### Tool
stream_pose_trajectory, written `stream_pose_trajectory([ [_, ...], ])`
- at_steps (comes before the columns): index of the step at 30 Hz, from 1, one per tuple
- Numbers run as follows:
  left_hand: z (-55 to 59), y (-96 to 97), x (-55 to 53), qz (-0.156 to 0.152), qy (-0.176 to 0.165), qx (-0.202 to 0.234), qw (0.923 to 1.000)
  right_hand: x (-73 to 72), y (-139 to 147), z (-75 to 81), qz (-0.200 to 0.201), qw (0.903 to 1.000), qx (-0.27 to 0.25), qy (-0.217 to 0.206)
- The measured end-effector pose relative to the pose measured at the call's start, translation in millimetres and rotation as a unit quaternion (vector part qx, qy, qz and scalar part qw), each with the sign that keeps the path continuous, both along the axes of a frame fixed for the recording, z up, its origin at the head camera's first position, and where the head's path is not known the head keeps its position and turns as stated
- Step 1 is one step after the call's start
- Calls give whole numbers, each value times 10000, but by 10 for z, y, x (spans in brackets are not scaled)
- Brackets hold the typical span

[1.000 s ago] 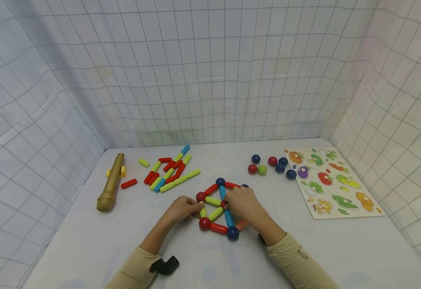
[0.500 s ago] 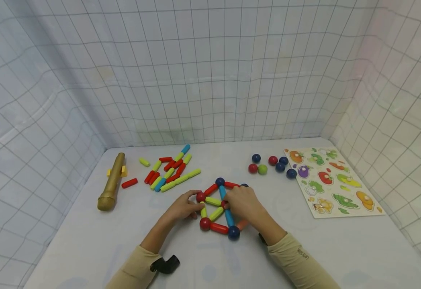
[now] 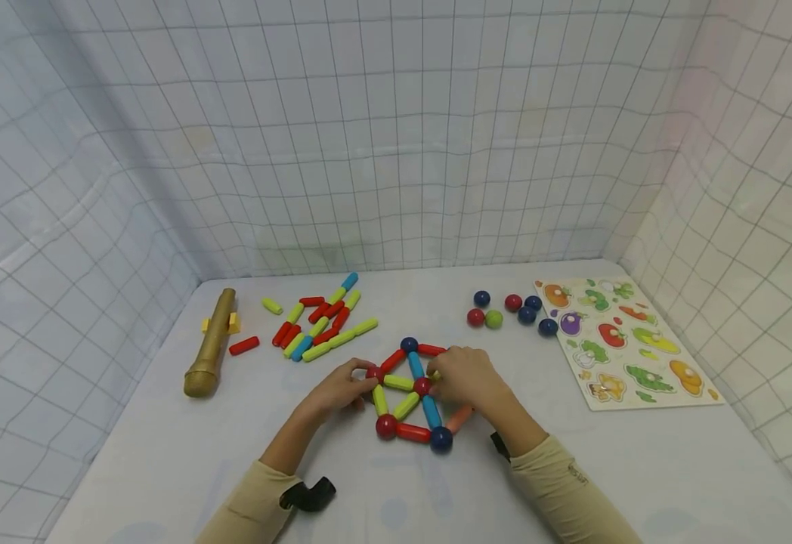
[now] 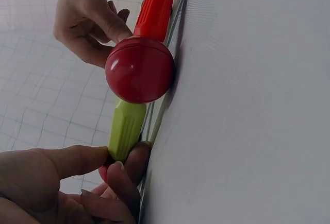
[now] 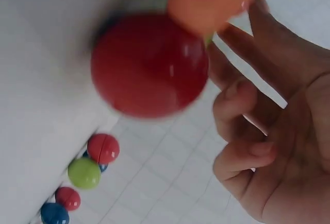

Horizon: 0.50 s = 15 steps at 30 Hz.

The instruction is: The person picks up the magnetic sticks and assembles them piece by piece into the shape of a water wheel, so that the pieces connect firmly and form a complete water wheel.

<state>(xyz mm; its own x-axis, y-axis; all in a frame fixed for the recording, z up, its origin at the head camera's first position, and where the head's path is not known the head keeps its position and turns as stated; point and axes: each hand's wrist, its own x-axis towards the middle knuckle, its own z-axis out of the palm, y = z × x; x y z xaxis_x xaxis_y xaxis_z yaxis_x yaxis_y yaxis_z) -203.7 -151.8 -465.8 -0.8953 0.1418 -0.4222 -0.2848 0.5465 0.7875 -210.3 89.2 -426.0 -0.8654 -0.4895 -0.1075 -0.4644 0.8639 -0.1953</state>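
White tabletop spreads beneath your work, with a vegetable puzzle board towards its right side. Near the middle lies the ball-and-rod frame, between your hands. Your forearms rise from the near edge and slant inward. Your right hand arches over the frame's right side, fingers bent; its fingertips are partly hidden, so you cannot tell whether they pinch anything. Your left hand reaches the frame's left corner, thumb below the index finger. The right wrist view gives you a large red ball joined to an orange rod; your hand covers that ball in the head view. The left wrist view alone clearly shows your left thumb and fingers pinching a yellow-green rod.
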Motion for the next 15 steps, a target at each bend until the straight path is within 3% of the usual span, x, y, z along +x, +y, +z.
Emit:
stream_pose_trajectory([
  [7, 6, -45, -18, 75, 238, -271, 9993, -38, 283, 113, -618, 9923, 110, -1068],
  [12, 12, -93, -37, 59, 351, -365, 9987, -41, 325, 86, -613, 9915, -25, -1151],
  [15, 47, -197, -82, -186, 505, -646, 9965, -78, 333, 42, -643, 9932, -148, -963],
])
